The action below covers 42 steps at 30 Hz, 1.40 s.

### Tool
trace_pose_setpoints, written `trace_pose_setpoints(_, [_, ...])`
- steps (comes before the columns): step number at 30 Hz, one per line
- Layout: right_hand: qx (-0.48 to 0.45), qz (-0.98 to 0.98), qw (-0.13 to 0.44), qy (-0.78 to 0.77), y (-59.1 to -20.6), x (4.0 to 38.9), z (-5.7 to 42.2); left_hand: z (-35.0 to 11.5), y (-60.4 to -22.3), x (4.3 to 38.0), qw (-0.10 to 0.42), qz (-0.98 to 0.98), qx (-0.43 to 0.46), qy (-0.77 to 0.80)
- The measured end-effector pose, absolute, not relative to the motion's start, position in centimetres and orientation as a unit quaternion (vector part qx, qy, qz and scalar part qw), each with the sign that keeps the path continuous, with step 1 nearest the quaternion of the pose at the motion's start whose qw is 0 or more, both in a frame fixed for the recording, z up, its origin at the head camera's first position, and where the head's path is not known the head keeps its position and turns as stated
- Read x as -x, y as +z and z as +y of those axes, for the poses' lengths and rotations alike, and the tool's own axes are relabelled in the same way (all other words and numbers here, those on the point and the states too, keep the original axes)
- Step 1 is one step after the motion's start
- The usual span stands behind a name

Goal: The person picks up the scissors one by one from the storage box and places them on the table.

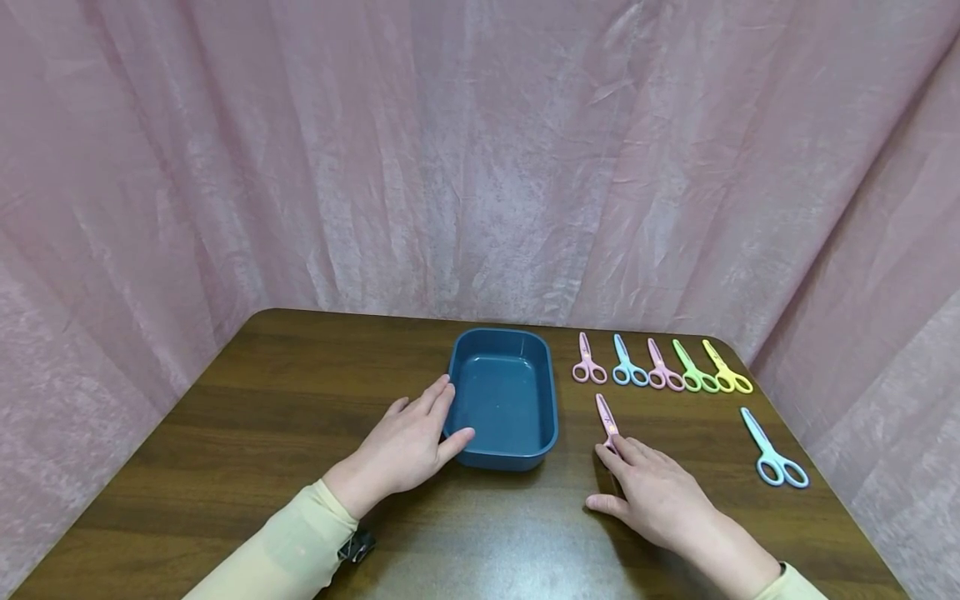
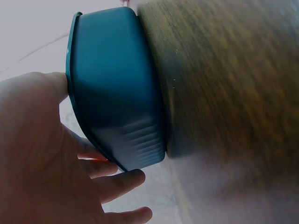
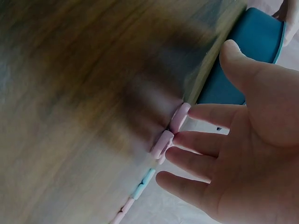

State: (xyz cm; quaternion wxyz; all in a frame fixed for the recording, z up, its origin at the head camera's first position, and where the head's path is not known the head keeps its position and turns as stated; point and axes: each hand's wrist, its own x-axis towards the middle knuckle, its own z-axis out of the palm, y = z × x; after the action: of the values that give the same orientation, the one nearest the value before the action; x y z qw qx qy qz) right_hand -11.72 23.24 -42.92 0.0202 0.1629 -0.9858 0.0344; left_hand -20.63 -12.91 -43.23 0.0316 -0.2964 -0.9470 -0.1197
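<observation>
A blue rectangular plastic bin (image 1: 501,461) stands upright on the wooden table. My left hand (image 1: 405,446) rests against its left side with the fingers extended; in the left wrist view the thumb and fingertips are at the bin's rim (image 2: 70,70). To the right of the bin lies a pair of pink scissors (image 1: 606,417), blades pointing away from me. The fingertips of my right hand (image 1: 660,497) are on its handles, fingers nearly straight and thumb held apart. Its handle loops (image 3: 180,117) show in the right wrist view; in the head view the hand partly covers them.
Along the back right lie more scissors in a row: pink (image 1: 588,367), blue (image 1: 628,368), a second pink (image 1: 663,373), green (image 1: 697,377) and yellow (image 1: 726,375). Another light blue pair (image 1: 772,454) lies near the right table edge. A pink curtain (image 1: 480,167) hangs behind the table (image 1: 247,433).
</observation>
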Motion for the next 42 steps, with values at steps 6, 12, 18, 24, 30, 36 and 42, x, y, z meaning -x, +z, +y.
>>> trace_pose_setpoints(6, [-0.163,-0.986,0.018,0.033,-42.9,11.7,23.2,-12.9,-43.2,20.6,0.039,-0.946,0.299,-0.119])
trace_pose_setpoints(12, [-0.167,-0.985,0.026,0.026,-43.0,11.7,23.4,-12.9,-43.1,20.5,0.039,-0.946,0.299,-0.121])
trace_pose_setpoints(18, [-0.159,-0.987,0.024,0.022,-43.0,11.7,24.0,-12.8,-43.1,20.5,0.035,-0.946,0.298,-0.124])
trace_pose_setpoints(24, [-0.151,-0.988,0.028,0.025,-43.0,11.5,24.8,-12.8,-43.2,20.6,0.031,-0.948,0.294,-0.121])
trace_pose_setpoints(30, [-0.14,-0.99,0.02,0.026,-42.9,11.3,25.7,-12.8,-43.1,20.5,0.037,-0.947,0.297,-0.121])
trace_pose_setpoints(36, [-0.136,-0.99,0.027,0.028,-42.8,11.0,26.8,-12.8,-43.1,20.5,0.04,-0.947,0.297,-0.119])
trace_pose_setpoints(42, [-0.13,-0.99,0.032,0.036,-42.9,10.6,27.7,-12.8,-43.2,20.6,0.035,-0.947,0.296,-0.123])
